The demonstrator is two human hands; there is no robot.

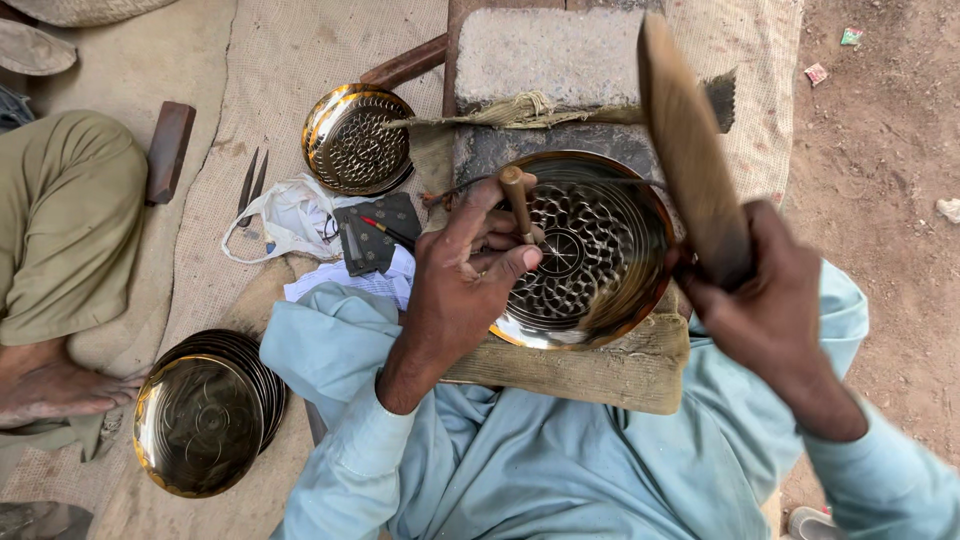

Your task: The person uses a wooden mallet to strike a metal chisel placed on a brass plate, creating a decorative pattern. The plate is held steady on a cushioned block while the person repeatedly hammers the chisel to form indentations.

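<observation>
While the left hand [465, 275] pinches a punch [517, 200] upright on the brass plate [600, 255], the right hand [755, 290] grips a raised wooden mallet [690, 150], plates [205, 415] stacked nearby.

A woven mat [300, 60] covers the dirt ground [880, 150]. On it, left of the stone block [550, 55], lie a patterned brass plate [355, 140], two chisels [250, 185] and a stack of plates [205, 415].

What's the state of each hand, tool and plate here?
left hand: gripping the punch
punch: upright, tip on the engraved plate
right hand: gripping the mallet
wooden mallet: raised, clear of the punch
engraved plate: flat on the padded block, partly patterned
second plate: lying aside, patterned
plate stack: piled on the mat
</observation>
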